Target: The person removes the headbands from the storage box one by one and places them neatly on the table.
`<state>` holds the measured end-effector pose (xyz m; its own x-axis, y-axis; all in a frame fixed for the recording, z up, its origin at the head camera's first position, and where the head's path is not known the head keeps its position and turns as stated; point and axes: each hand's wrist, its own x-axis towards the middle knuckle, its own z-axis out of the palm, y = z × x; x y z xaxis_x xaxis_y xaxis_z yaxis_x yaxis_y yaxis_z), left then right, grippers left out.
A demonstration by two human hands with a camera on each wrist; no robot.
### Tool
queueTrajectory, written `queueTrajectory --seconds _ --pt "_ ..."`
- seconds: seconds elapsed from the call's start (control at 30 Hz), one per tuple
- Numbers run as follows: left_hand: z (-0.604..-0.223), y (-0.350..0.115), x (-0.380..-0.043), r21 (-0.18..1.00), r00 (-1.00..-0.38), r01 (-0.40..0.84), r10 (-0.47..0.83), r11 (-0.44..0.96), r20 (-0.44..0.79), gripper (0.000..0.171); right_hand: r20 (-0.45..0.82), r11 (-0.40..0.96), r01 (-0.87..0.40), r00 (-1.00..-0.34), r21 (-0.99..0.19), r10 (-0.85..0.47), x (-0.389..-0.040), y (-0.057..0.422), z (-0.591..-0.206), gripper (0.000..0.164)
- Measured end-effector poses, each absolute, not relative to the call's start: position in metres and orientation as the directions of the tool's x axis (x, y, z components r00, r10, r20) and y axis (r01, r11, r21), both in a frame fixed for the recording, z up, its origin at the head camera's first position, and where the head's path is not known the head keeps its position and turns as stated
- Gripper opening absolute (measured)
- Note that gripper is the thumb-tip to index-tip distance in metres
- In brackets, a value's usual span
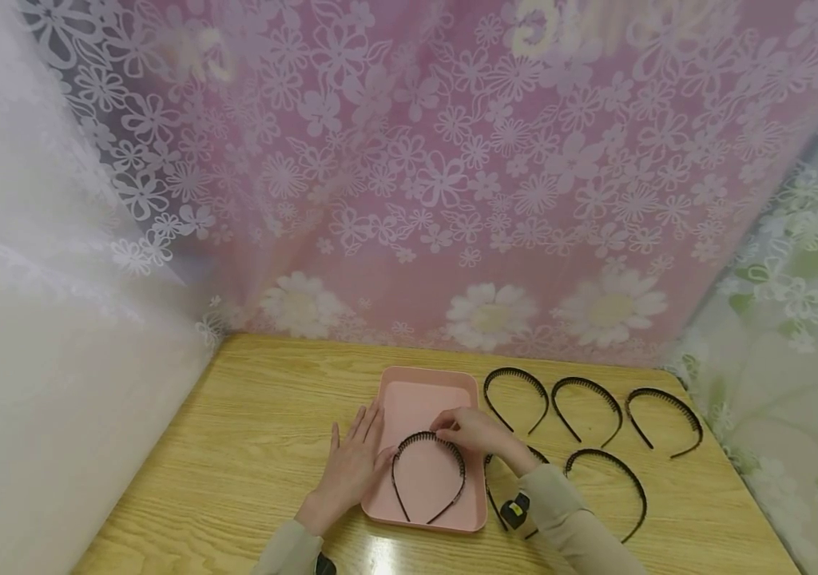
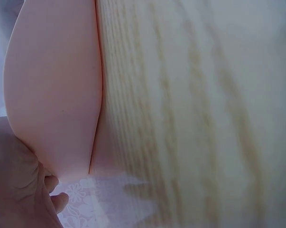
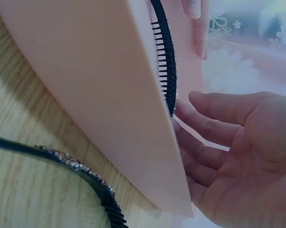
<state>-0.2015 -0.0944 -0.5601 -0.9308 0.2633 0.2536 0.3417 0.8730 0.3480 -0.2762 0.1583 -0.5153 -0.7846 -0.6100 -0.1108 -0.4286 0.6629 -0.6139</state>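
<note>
A black toothed headband (image 1: 463, 471) lies in the pink tray (image 1: 445, 521), its curved top toward the back and its two ends toward the front. My right hand (image 1: 479, 431) reaches over the tray's right side, with fingertips at the top of the headband. In the right wrist view, the thumb and fingers (image 3: 209, 124) are loosely bent and apart, and the index fingertip is right at the headband (image 3: 167, 61). Along the tray's left rim rests my left hand (image 1: 353, 467), fingers extended and thumb over the edge. The left wrist view shows the tray's outer wall (image 2: 57, 85).
Several more black headbands stand out on the wooden table right of the tray: three in a back row, including a middle one (image 1: 619, 407), and others nearer. One (image 3: 86, 166) has a glittery section. A pink flowered curtain (image 1: 409, 200) hangs behind the table.
</note>
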Motion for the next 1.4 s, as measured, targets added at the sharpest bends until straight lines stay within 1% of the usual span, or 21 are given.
queueTrajectory --seconds 0.3,0.77,1.03,1.3,1.4 --pt "-0.561 -0.095 -0.202 0.332 -0.929 0.343 0.265 0.878 0.258 0.066 -0.085 0.599 -0.397 -0.782 -0.695 -0.617 -0.273 0.163 -0.512 0.024" --pt "-0.562 -0.095 -0.202 0.332 -0.926 0.348 0.268 0.877 0.264 0.066 -0.143 0.485 -0.232 -0.772 -0.843 -0.619 -0.268 0.171 -0.505 0.024" --pt "-0.56 -0.095 -0.201 0.351 -0.931 0.343 0.265 0.872 0.252 0.066 -0.163 0.481 -0.174 -0.798 -0.859 -0.58 -0.267 0.179 -0.505 0.027" --pt "-0.56 -0.094 -0.2 0.365 -0.93 0.346 0.265 0.864 0.255 0.068 -0.198 0.469 -0.089 -0.826 -0.879 -0.527 -0.27 0.191 -0.495 0.031" --pt "-0.56 -0.094 -0.2 0.366 -0.933 0.34 0.264 0.866 0.244 0.069 -0.187 0.474 -0.097 -0.836 -0.875 -0.516 -0.273 0.195 -0.49 0.032"
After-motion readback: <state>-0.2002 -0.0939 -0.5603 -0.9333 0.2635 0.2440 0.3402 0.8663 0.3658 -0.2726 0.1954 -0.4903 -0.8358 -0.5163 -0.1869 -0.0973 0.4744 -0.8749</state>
